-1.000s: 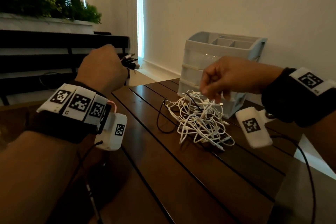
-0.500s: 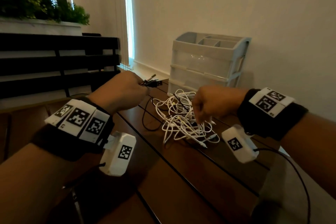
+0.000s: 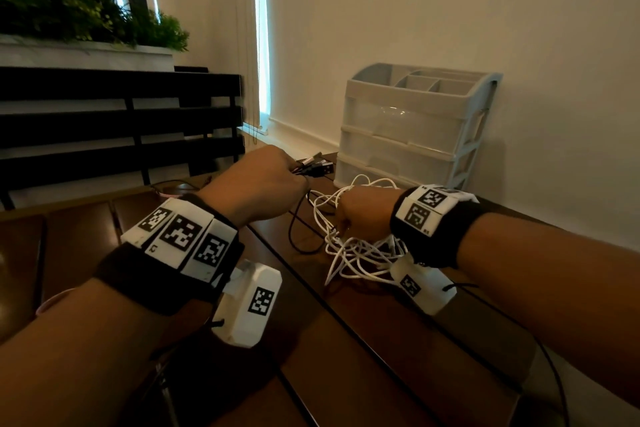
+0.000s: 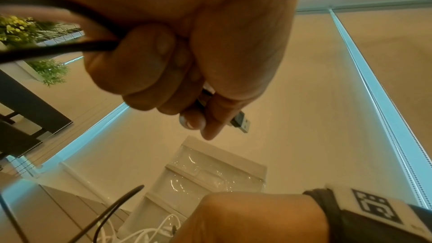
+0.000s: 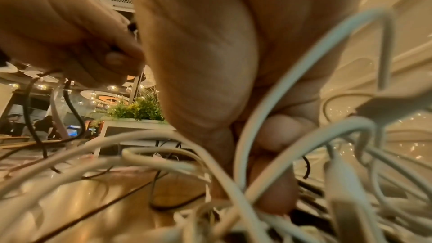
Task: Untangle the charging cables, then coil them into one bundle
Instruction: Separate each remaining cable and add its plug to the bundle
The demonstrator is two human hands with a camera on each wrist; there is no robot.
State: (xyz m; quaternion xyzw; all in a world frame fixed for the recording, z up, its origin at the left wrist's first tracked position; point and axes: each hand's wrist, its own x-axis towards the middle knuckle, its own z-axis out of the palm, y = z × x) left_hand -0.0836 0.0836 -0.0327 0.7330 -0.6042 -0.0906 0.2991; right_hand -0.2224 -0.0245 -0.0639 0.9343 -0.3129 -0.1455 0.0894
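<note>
The left hand (image 3: 258, 184) was seen closed in a fist around a cluster of black cable ends (image 3: 313, 168), a metal USB plug (image 4: 240, 124) poking out past the thumb in the left wrist view, and black cord (image 4: 58, 47) was trailed back out of the fist. The right hand (image 3: 363, 215) was buried down in the tangle of white charging cables (image 3: 360, 253), its fingers (image 5: 278, 132) curled among the strands; whether one particular cable was being pinched could not be told, since the right wrist view was crowded with blurred white loops. The tangle was laid on the dark wooden slatted table (image 3: 346, 340), just in front of a pale grey plastic drawer organiser (image 3: 412, 128) set against the wall. A thin black cable (image 3: 294, 229) was looped on the table between the two hands. Square black-and-white coded markers (image 3: 180, 232) were carried on both wristbands and on the white camera housings (image 3: 256, 305) below them; no readable words or brand names could be made out anywhere.
</note>
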